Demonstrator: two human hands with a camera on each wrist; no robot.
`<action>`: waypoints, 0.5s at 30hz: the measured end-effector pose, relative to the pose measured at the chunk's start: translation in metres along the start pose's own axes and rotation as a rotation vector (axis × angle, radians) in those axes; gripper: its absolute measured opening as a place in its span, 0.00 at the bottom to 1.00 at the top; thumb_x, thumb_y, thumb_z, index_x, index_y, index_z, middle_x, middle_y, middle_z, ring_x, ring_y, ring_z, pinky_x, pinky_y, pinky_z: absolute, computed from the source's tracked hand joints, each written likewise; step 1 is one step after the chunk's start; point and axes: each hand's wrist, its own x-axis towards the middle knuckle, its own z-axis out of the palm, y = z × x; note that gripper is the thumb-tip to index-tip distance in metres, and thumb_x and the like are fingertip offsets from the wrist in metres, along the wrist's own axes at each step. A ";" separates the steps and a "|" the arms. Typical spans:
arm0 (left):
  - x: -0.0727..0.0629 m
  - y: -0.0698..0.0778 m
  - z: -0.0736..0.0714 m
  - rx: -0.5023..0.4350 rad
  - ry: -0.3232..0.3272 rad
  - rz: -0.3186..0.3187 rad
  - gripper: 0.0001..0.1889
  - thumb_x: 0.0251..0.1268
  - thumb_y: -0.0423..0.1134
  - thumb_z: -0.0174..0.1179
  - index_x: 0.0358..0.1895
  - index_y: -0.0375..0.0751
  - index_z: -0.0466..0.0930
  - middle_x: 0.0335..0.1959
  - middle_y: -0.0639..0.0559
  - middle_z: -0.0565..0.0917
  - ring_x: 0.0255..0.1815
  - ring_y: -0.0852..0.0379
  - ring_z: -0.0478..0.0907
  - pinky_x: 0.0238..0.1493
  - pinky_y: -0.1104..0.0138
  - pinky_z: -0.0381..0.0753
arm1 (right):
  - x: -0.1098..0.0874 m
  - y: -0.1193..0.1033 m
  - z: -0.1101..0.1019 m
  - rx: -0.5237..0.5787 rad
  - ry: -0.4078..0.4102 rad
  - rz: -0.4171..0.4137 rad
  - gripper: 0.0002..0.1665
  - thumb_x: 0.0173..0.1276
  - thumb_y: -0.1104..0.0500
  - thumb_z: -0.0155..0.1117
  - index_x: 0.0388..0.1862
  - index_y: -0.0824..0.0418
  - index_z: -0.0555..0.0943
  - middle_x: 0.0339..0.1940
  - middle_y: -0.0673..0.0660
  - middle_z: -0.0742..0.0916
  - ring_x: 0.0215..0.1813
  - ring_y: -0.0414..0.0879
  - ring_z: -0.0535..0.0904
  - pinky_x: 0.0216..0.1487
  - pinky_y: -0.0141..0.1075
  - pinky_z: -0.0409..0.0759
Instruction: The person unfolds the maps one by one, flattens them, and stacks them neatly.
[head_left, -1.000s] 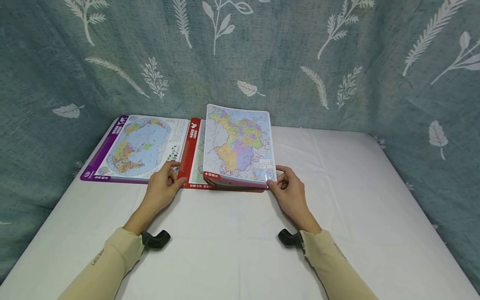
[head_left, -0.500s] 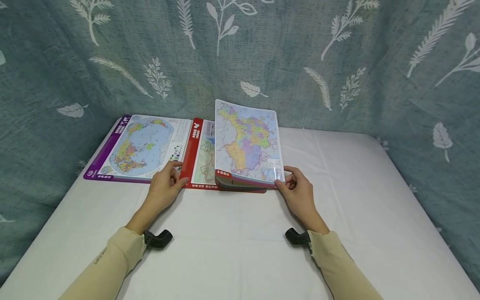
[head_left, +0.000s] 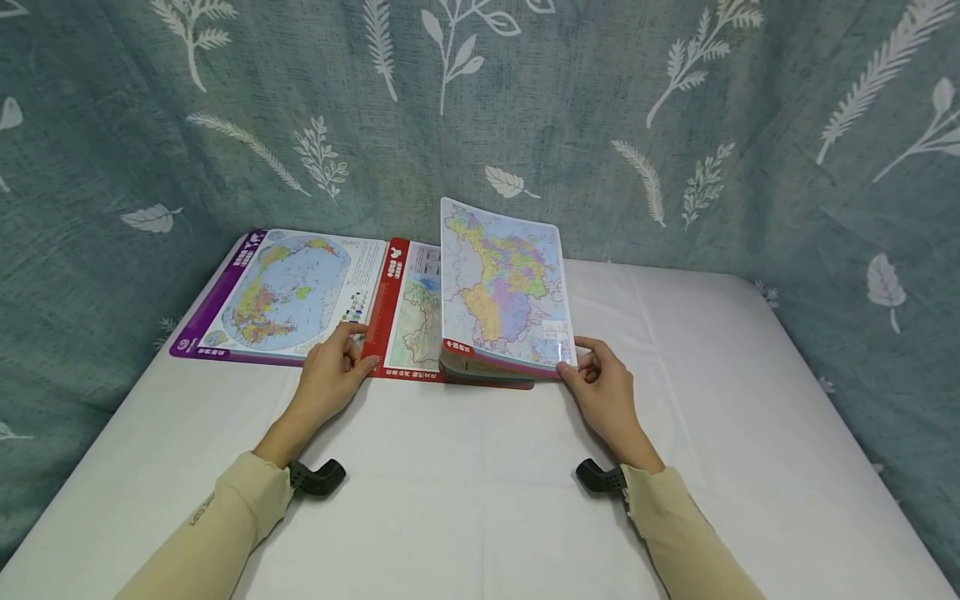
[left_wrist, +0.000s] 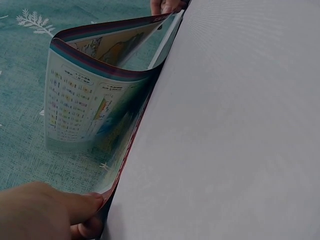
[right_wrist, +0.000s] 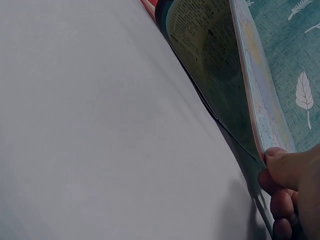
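Note:
A red-edged map (head_left: 381, 312) lies at the table's back, its front left corner pinched by my left hand (head_left: 324, 379). In the left wrist view, the left thumb (left_wrist: 82, 206) is over that corner. Above its right part rises a curled map sheet (head_left: 506, 287) with a coloured map on its face. My right hand (head_left: 603, 392) pinches the front right corner of this sheet, the right thumb (right_wrist: 280, 162) on top. From the left wrist view, the sheet bends back on itself in a loop (left_wrist: 75, 95), printed panels showing inside and out. Much of the red-edged map is hidden beneath it.
A purple-edged world map (head_left: 288, 283) lies flat to the left, against the red-edged one. A teal curtain (head_left: 562, 108) with white leaves hangs behind the white-covered table (head_left: 465, 483). Both wrists carry black camera mounts (head_left: 318, 477).
My right hand has moved right with the curled sheet, uncovering more of the red-edged map. The sheet's far left corner stands a little higher. My left hand stays at its corner.

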 end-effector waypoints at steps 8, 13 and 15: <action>0.000 -0.001 0.002 -0.006 -0.005 -0.007 0.25 0.68 0.33 0.71 0.64 0.32 0.75 0.26 0.49 0.76 0.27 0.54 0.69 0.36 0.61 0.65 | -0.001 0.008 -0.010 -0.017 0.009 0.003 0.29 0.72 0.61 0.73 0.69 0.64 0.77 0.34 0.60 0.87 0.33 0.42 0.76 0.36 0.22 0.70; 0.000 -0.002 0.002 -0.007 -0.005 -0.008 0.25 0.68 0.33 0.71 0.64 0.32 0.75 0.26 0.49 0.76 0.27 0.54 0.69 0.36 0.62 0.65 | -0.002 0.013 -0.016 -0.027 0.016 0.013 0.28 0.73 0.60 0.73 0.69 0.63 0.77 0.34 0.60 0.87 0.33 0.41 0.76 0.35 0.22 0.70; 0.000 -0.002 0.001 -0.006 -0.004 -0.005 0.25 0.68 0.33 0.71 0.64 0.32 0.75 0.26 0.49 0.76 0.27 0.54 0.69 0.36 0.62 0.65 | -0.001 0.016 -0.019 -0.030 0.026 0.004 0.29 0.72 0.61 0.73 0.70 0.63 0.76 0.34 0.60 0.87 0.33 0.40 0.75 0.35 0.22 0.70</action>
